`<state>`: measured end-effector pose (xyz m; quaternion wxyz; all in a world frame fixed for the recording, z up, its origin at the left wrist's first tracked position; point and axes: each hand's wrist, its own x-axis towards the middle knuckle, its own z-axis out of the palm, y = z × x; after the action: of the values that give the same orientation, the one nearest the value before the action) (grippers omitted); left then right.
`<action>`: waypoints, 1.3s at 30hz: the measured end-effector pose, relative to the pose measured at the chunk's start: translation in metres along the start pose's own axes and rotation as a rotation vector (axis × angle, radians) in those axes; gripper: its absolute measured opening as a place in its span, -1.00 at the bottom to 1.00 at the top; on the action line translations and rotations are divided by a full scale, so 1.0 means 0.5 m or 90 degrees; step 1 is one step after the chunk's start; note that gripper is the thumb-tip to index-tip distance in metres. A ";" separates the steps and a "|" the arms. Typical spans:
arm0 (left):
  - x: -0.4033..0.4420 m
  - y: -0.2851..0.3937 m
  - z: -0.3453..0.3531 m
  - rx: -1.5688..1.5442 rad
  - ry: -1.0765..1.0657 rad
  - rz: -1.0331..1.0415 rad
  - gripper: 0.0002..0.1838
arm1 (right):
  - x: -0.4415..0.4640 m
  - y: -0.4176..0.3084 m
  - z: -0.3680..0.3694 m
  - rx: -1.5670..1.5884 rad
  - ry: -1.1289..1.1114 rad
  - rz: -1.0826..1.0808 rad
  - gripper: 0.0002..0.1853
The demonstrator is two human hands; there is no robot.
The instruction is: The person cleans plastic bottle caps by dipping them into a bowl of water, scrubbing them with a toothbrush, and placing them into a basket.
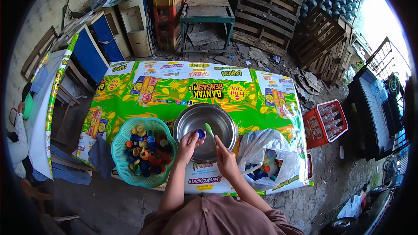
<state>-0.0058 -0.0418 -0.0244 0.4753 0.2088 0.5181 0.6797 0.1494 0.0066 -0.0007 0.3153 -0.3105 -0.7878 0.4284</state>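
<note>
My left hand [188,145] pinches a dark blue bottle cap [200,133] over the near left part of a round steel bowl [179,120]. In my right hand [225,160] is a slim tool with a light green end [208,128], pointing up beside the cap; its exact kind is too small to tell. A turquoise plastic basket [116,148] of mixed coloured bottle caps [146,153] stands left of the bowl. To the right sits an open white plastic bag [285,142] with more caps [271,159] inside.
A green printed sheet [170,91] covers the table. A red crate [311,127] stands on the floor at the right. Wooden pallets [267,13] and a metal-framed table [208,15] are at the back. Another person's sleeve [18,141] shows at the far left.
</note>
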 end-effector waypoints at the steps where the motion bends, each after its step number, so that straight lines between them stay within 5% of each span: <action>1: 0.003 -0.003 -0.001 0.000 0.000 0.000 -0.71 | -0.007 0.009 0.008 -0.002 -0.007 -0.069 -0.50; 5: 0.008 -0.014 -0.003 -0.071 -0.037 0.013 -0.70 | -0.006 0.007 0.000 -0.004 -0.042 0.044 -0.50; 8: 0.009 -0.010 0.001 -0.099 -0.048 0.008 -0.72 | -0.012 0.001 -0.002 0.006 -0.021 -0.055 -0.50; 12: 0.010 -0.019 0.002 -0.092 -0.050 0.002 -0.72 | -0.006 0.005 -0.009 0.002 -0.038 0.053 -0.48; 16: 0.002 -0.003 0.016 -0.145 -0.052 -0.003 -0.74 | -0.011 0.005 0.000 -0.020 -0.072 -0.035 -0.44; 20: 0.008 -0.019 -0.001 -0.131 -0.062 -0.022 -0.75 | 0.009 -0.005 -0.015 -0.004 -0.060 0.092 -0.50; 23: 0.015 -0.023 -0.005 -0.195 -0.079 -0.002 -0.74 | -0.017 0.000 0.000 0.002 -0.073 0.034 -0.49; 26: 0.014 -0.021 -0.001 -0.141 -0.035 -0.027 -0.74 | -0.018 0.026 0.010 0.002 -0.002 -0.049 -0.49; 30: 0.007 -0.001 0.007 -0.082 -0.044 0.040 -0.72 | -0.032 0.000 0.015 0.013 -0.032 -0.035 -0.48; 39: -0.002 0.011 -0.002 -0.034 -0.071 -0.026 -0.73 | 0.002 0.011 0.002 -0.047 0.030 0.039 -0.51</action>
<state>-0.0085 -0.0432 -0.0194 0.5229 0.2231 0.4764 0.6707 0.1491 0.0091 -0.0058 0.3091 -0.3560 -0.7855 0.4008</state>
